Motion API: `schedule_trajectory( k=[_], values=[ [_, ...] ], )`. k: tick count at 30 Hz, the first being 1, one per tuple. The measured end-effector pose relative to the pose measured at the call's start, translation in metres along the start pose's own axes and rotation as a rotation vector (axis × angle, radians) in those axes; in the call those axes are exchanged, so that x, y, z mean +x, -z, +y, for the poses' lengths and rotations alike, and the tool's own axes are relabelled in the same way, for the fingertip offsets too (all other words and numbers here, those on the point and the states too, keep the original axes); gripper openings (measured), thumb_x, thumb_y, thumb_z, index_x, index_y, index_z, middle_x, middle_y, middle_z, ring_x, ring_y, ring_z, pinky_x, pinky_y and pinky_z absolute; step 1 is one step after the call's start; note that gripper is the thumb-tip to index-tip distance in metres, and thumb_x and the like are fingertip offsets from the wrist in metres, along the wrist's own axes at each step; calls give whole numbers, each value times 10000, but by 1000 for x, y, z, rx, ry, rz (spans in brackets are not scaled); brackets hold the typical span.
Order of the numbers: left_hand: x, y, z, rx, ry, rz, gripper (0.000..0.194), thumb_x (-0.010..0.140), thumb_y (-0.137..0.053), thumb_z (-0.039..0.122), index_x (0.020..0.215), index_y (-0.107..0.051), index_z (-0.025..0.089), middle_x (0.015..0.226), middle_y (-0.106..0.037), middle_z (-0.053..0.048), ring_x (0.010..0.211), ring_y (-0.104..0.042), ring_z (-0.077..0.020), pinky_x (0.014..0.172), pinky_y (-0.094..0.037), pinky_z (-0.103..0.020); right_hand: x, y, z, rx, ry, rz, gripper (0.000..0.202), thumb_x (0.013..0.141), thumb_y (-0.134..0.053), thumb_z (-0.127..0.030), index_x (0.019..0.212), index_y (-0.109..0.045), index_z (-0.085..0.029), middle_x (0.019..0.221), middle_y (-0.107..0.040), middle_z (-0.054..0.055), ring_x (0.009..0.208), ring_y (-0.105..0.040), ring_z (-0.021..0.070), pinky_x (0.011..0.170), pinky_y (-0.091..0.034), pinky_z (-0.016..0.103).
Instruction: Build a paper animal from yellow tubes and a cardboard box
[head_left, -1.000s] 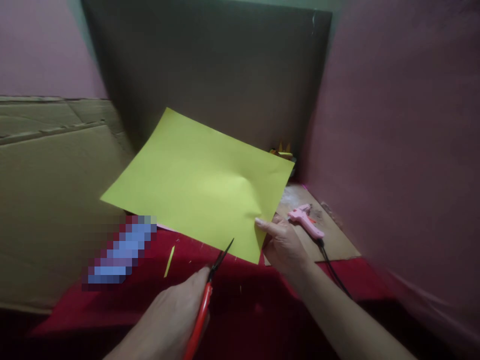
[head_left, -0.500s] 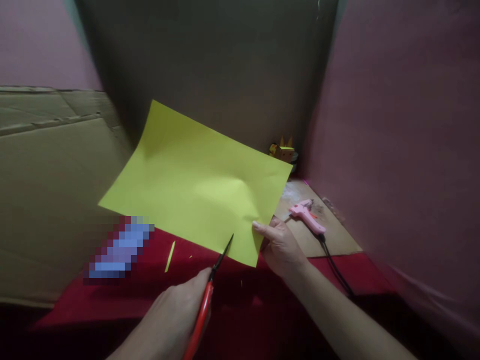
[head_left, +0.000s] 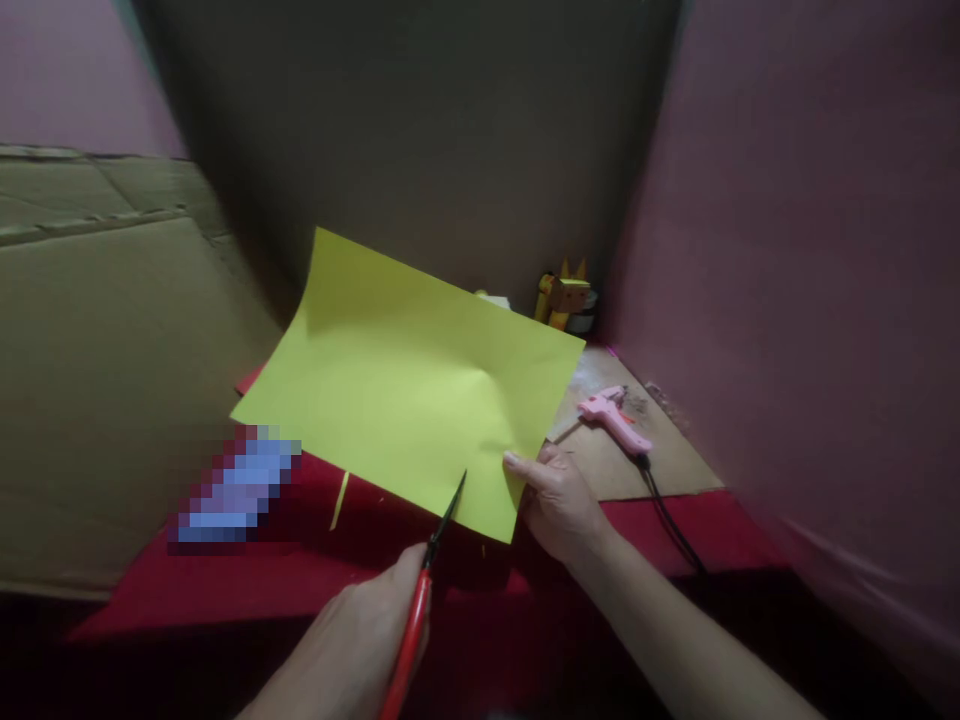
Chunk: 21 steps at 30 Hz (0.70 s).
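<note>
My left hand is closed round a pair of scissors with red handles and dark blades. The blades lie across the lower edge of a yellow sheet of paper, their tip pointing up and a little right. My right hand pinches the sheet near its lower right corner, thumb on the front face; the other fingers are behind the paper. The sheet is held up above the table, tilted and slightly bent, with a crease running up from my thumb.
A pink glue gun with a black cord rests on a cardboard piece at the right. Behind stands a small cardboard animal figure. A yellow paper strip lies on the red cloth. Cardboard rises at the left.
The sheet's left side has shifted right and down in view, uncovering more of the figure behind. The scissors and both hands keep nearly the same place on the paper.
</note>
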<state>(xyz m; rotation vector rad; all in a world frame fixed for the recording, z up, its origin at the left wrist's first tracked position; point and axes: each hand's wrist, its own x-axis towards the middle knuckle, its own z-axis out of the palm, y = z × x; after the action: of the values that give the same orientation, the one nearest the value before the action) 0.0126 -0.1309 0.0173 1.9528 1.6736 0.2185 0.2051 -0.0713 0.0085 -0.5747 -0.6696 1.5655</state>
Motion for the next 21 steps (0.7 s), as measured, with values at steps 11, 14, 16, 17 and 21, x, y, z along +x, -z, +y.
schedule_trajectory(
  k=[11, 14, 16, 17, 21],
  values=[
    [1, -8, -11, -90, -52, 40, 241, 875, -363, 320, 858, -576, 210, 554, -582, -2, 453, -533, -141, 417, -369, -224, -3, 4, 4, -26, -34, -24, 162, 661, -736, -210, 820, -707, -213, 784, -747, 35, 854, -695, 227, 732, -530, 333],
    [1, -6, -8, -74, -85, 32, 225, 880, -364, 315, 854, -563, 214, 543, -564, 15, 452, -525, -130, 425, -368, -212, -3, 4, 3, -38, -45, -14, 171, 651, -745, -209, 820, -715, -209, 746, -739, 30, 818, -695, 221, 705, -526, 318],
    [0, -6, -6, -63, -66, 12, 227, 881, -356, 311, 819, -552, 215, 527, -542, 22, 439, -514, -126, 410, -352, -208, -4, 4, 2, -36, -49, -16, 169, 647, -752, -203, 813, -719, -212, 728, -733, 22, 796, -695, 214, 692, -522, 311],
    [0, -6, -5, -58, -51, 13, 227, 880, -355, 309, 809, -549, 216, 528, -537, 21, 440, -514, -127, 405, -348, -209, -5, 4, 3, -32, -44, -21, 166, 648, -753, -200, 810, -721, -215, 727, -732, 19, 790, -694, 211, 687, -519, 309],
    [-1, -6, 0, -55, -41, 40, 195, 857, -381, 291, 821, -558, 219, 541, -544, 15, 457, -523, -139, 420, -368, -225, -6, 6, 5, -23, -34, -42, 147, 661, -745, -210, 806, -726, -220, 763, -737, 24, 770, -691, 204, 671, -514, 308]
  ],
)
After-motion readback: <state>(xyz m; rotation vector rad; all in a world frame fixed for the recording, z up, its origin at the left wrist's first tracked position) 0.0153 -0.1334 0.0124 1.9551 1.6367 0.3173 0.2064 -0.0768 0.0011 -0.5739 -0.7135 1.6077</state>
